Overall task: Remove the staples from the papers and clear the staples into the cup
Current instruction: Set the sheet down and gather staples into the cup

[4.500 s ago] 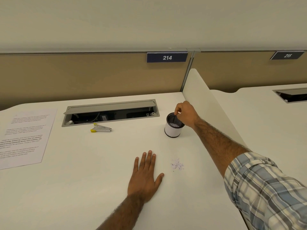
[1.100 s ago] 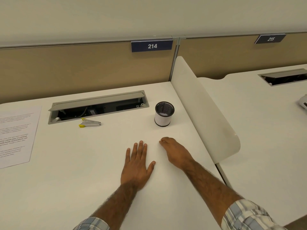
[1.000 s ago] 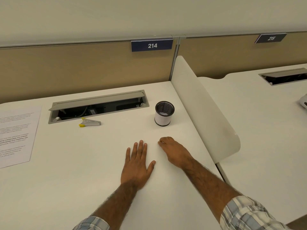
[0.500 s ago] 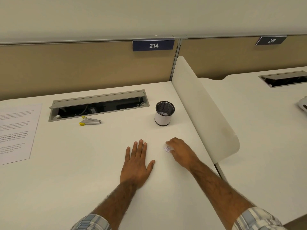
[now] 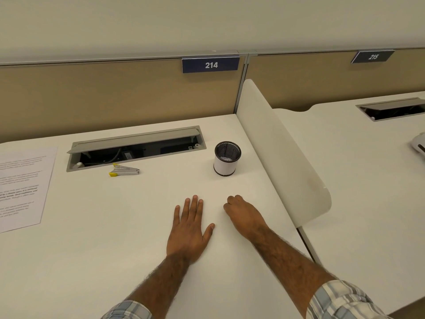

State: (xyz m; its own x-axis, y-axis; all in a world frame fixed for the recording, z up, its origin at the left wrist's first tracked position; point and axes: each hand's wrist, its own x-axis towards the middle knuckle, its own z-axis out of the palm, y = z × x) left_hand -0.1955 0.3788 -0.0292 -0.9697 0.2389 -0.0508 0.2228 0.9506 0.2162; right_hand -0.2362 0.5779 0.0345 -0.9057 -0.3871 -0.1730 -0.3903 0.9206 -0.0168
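Observation:
A white cup with a black mesh lining stands on the white desk, and pale staples lie at its bottom. My left hand rests flat on the desk, fingers apart, holding nothing. Just to its right, my right hand is curled knuckles-up with its fingertips pressed to the desk, closed over the spot where the loose staples lay; the staples themselves are hidden beneath it. The cup stands a short way beyond the right hand. A printed paper lies at the left edge.
A silver staple remover with yellow tips lies in front of the open grey cable tray. A white curved divider runs along the desk's right side. A tan partition rises behind; a neighbouring desk lies to the right.
Earlier my right hand was over the cup, then came down beside my left hand. Half a second ago a small staple cluster showed at its fingertips; now the fingers cover it.

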